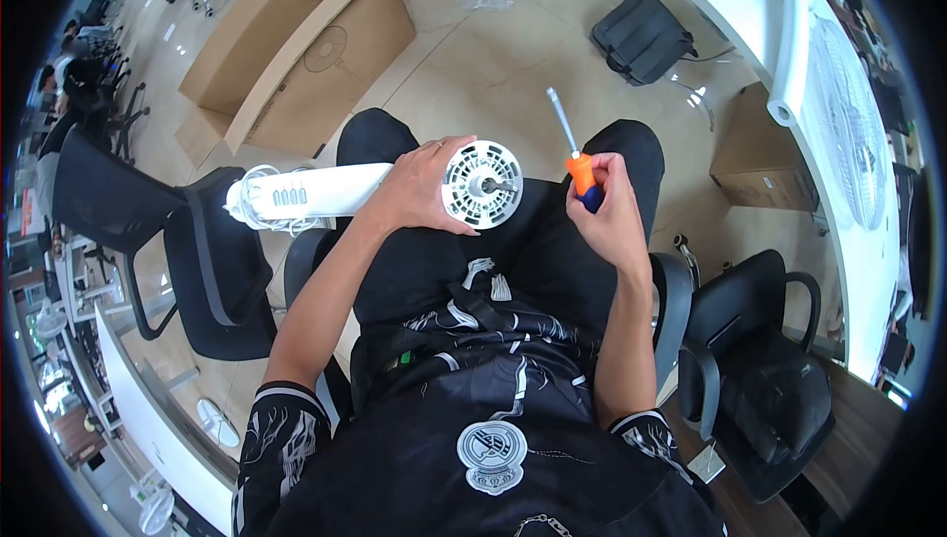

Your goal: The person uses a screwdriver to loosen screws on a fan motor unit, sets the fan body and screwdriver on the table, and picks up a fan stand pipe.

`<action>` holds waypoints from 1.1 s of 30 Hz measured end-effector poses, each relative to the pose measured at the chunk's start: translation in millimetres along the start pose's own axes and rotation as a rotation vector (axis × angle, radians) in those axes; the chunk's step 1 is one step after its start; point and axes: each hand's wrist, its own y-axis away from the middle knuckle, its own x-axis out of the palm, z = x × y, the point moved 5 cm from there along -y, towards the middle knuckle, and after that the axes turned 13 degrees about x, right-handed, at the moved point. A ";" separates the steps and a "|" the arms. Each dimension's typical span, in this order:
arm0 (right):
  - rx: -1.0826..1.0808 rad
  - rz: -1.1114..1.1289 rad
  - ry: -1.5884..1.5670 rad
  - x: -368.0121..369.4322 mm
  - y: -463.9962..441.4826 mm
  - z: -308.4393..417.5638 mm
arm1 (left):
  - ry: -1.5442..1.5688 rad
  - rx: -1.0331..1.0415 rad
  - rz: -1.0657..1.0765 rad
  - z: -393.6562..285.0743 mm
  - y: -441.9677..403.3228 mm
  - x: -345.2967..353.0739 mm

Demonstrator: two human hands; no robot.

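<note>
My left hand (424,187) is wrapped round the round motor head of a white fan body (330,192), which lies sideways over my lap. The slotted white motor face (482,185) with its metal shaft points up at me. A white cord (258,204) is wound about the body's far left end, beyond a row of buttons. In my right hand (607,207) is a screwdriver (579,168) with an orange and dark blue handle, its metal shaft pointing up and to the left. The screwdriver and the motor face are apart.
An open cardboard box (335,59) stands ahead on the left. A black backpack (643,36) lies on the floor. On the right, a white table (804,157) holds a fan grille (850,123) and a white pole. Black chairs (212,251) flank me.
</note>
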 end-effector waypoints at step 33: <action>-0.221 0.108 0.737 -18.7 21.3 64.8 | 0.005 0.065 0.044 0.8 -16.2 10.4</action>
